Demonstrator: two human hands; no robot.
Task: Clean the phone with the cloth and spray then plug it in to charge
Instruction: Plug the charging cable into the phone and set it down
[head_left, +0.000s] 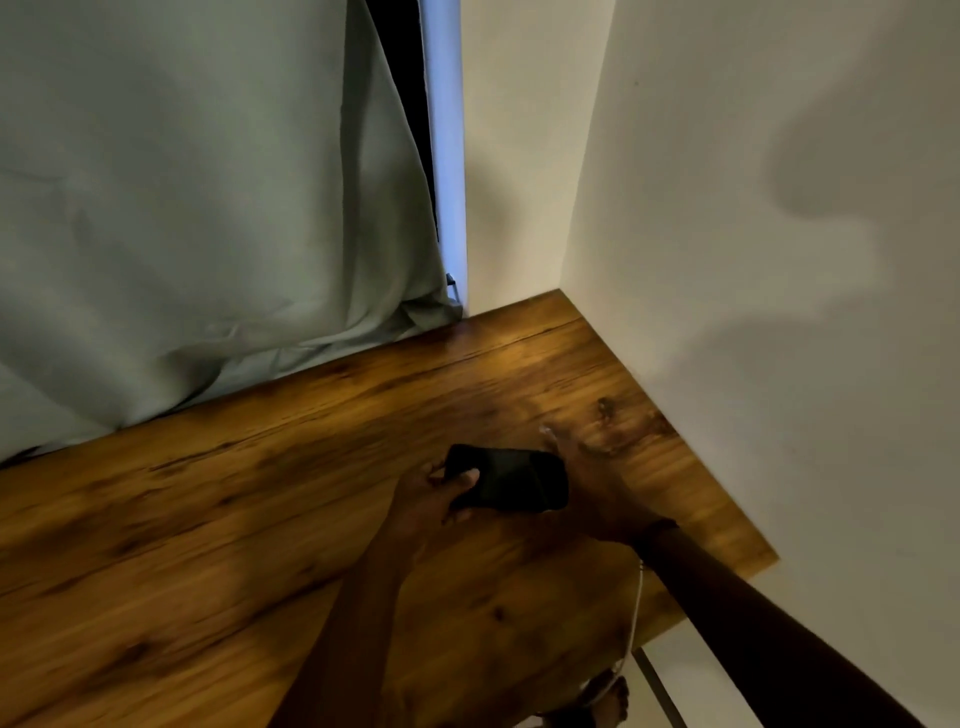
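Fingers (470, 475) of the left hand (431, 493) are wrapped round the near-left end of the phone (511, 480), thumb on top, holding it just above or on the table (260, 519), can't tell which. Right hand (597, 467) is badly motion-blurred beside the phone's far-right end; fingers look spread, not clenched, but whether they touch the phone or pinch anything is unclear. Phone's long axis runs roughly left-right across the view, so its free short end points toward the right hand, the hand nearer that end. A thin white cable (636, 613) hangs off the table's near edge under the right forearm, running down toward the floor; its plug end isn't visible, prob. hidden by the wrist or blur. Judging from this, the charging step is at hand: plug needs to meet the phone's right end along that axis. No cloth or spray in view. Curtain (208, 208) and wall (779, 260) fill the rest; port too dark to make out.
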